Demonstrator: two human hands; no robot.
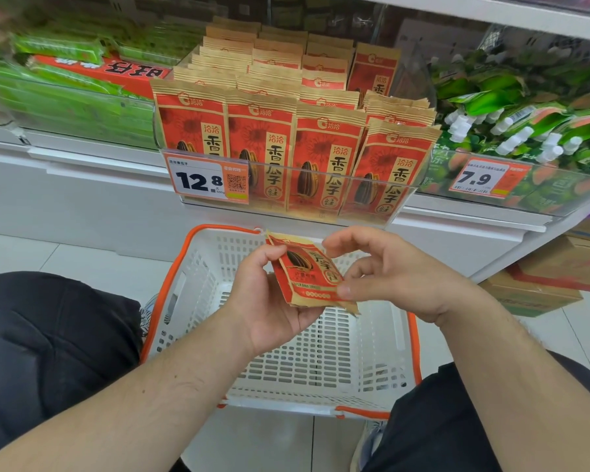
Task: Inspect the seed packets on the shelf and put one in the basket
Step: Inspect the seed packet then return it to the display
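Far left on the shelf I see stacked green plastic snack packs point(69, 97) with a red box lying flat point(116, 71) behind them, blurry, can't read much. Below, left, a dark trouser knee point(48, 342) over pale floor tiles point(82, 264).

Centre shelf: clear acrylic display bin point(321, 212) packed with rows of red and kraft-paper sunflower seed packets point(324, 158), upright, four across at the front, more rows behind. A white and orange price tag reading 12.8 point(206, 180) is clipped on the bin's front left.

Under it, a white perforated plastic shopping basket with orange rim point(338, 379) sits on the floor between my knees, nothing visible inside.

My left hand point(273, 308) is above the basket, palm up, fingers curled round the left edge and bottom of one red and kraft seed packet with a black seed print point(307, 277); thumb on its front upper left. The packet is tilted, top toward the shelf, held over the basket, not in it.

My right hand point(389, 277) is just right of the packet, fingers loosely bent; the thumb tip touches the packet's lower right edge, index arched over the top corner. Whether the index touches I can't tell.

Right shelf: green pouch packs with white caps point(511, 131) in another clear bin, orange tag reading 7.9 point(484, 180). Lower right, cardboard cartons point(542, 287) on the floor
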